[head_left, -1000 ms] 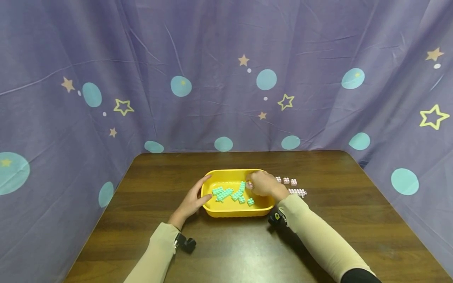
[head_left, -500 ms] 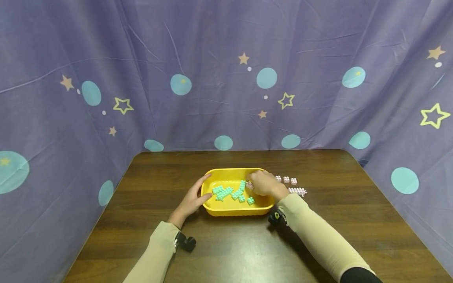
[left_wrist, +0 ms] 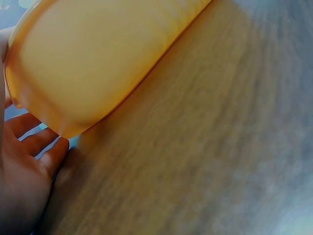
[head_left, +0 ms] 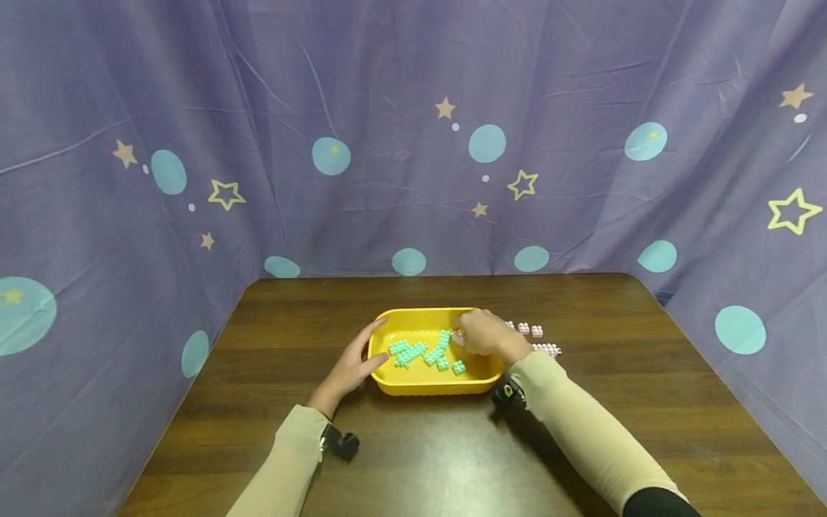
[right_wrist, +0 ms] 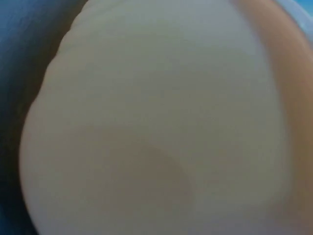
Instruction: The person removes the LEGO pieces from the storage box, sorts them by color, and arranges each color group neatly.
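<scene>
In the head view, a yellow tray (head_left: 434,389) sits on the table with several mint-green building bricks (head_left: 410,353) in it. My left hand (head_left: 349,368) grips the tray's left end, thumb over the rim. The left wrist view shows its fingers (left_wrist: 36,142) against the outside of the tray wall. Inside the right end, my right hand (head_left: 483,333) reaches down with curled fingers and pinches a pink building brick (head_left: 459,337), mostly hidden by the fingers. The right wrist view is filled by a blurred pale sleeve (right_wrist: 156,107).
Small pink bricks (head_left: 530,329) lie in a row right of the tray, with a longer pink brick piece (head_left: 548,349) nearer me, partly behind my right wrist. The brown wooden table (head_left: 413,459) ends at a purple curtain (head_left: 400,208) behind.
My right hand has shifted very slightly to the right with the pink brick. The left hand stays on the tray's end, and the green bricks keep their arrangement.
</scene>
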A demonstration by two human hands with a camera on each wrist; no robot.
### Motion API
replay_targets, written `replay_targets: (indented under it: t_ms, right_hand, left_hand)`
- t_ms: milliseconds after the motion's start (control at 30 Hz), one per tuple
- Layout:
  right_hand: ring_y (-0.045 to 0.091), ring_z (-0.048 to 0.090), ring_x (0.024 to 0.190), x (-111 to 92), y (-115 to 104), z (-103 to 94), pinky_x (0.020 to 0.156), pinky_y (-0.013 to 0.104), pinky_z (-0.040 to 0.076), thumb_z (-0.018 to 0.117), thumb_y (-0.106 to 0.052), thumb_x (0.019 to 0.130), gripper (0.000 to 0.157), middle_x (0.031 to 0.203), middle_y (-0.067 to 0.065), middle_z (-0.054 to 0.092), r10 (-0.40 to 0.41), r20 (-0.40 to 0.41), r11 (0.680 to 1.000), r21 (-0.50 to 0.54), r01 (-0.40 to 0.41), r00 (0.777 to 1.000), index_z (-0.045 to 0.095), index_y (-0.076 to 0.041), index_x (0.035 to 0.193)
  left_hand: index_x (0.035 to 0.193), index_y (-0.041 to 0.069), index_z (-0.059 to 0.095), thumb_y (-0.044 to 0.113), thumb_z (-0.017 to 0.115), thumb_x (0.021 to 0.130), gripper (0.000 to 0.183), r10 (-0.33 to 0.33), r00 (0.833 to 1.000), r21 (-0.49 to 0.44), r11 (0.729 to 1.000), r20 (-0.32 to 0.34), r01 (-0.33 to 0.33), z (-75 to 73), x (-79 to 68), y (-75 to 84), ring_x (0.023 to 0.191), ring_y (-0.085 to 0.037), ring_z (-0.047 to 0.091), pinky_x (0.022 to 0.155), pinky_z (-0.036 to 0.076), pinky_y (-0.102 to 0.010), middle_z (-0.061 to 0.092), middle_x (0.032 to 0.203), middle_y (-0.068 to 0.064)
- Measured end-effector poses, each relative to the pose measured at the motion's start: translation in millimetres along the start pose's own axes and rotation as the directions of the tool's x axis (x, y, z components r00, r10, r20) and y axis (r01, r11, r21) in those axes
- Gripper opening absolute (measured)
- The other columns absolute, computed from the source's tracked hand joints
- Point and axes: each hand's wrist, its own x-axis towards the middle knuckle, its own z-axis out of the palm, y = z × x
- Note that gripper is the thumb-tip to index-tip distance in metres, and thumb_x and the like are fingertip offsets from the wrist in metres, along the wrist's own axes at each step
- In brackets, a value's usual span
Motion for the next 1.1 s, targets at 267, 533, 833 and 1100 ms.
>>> replay_targets:
  t_ms: [267,533,833,1100]
  right_hand:
    - [0.018,0.049,0.061,-6,-1,-13.8,0.056,0.032,0.042,0.063,-0.008,0.084,0.01,0.064,-0.001,0.053,0.012,-0.023,0.999,0.031,-0.011,1.0,0.066,-0.013,0.075]
    - [0.018,0.057,0.073,-18,3,-29.9,0.067,0.034,0.049,0.074,-0.013,0.075,0.031,0.092,0.001,0.071,0.049,-0.071,0.997,0.069,-0.044,0.996,0.074,-0.012,0.106]
    - [0.015,0.053,0.065,-36,17,-48.2,0.06,0.029,0.045,0.072,-0.011,0.072,0.033,0.075,0.0,0.062,0.092,-0.139,0.988,0.132,-0.074,0.986,0.072,-0.008,0.105]
    - [0.014,0.051,0.065,-53,33,-53.6,0.06,0.029,0.043,0.073,-0.013,0.071,0.029,0.072,0.0,0.059,0.13,-0.195,0.985,0.141,-0.104,0.972,0.073,-0.01,0.1]
  left_hand:
    - [0.15,-0.002,0.03,0.004,0.062,0.092,0.067,0.015,1.0,-0.009,1.0,0.015,-0.015,-0.4,0.5,0.1,0.141,-0.045,0.029,0.111,0.03,-0.06,0.028,0.156,-0.025]
    - [0.15,-0.002,0.029,0.004,0.062,0.092,0.067,0.031,0.999,-0.023,0.999,0.011,-0.031,0.3,0.8,-3.4,0.141,-0.046,0.029,0.109,0.031,-0.061,0.027,0.156,-0.025]
    - [0.15,-0.002,0.03,0.004,0.062,0.092,0.067,0.025,1.0,-0.022,0.999,0.003,-0.025,0.9,0.2,-3.1,0.141,-0.046,0.028,0.11,0.031,-0.06,0.027,0.156,-0.025]
    - [0.15,-0.003,0.03,0.004,0.062,0.092,0.067,0.034,0.999,-0.027,0.999,-0.001,-0.034,1.1,0.5,-3.5,0.141,-0.046,0.028,0.11,0.029,-0.062,0.028,0.155,-0.026]
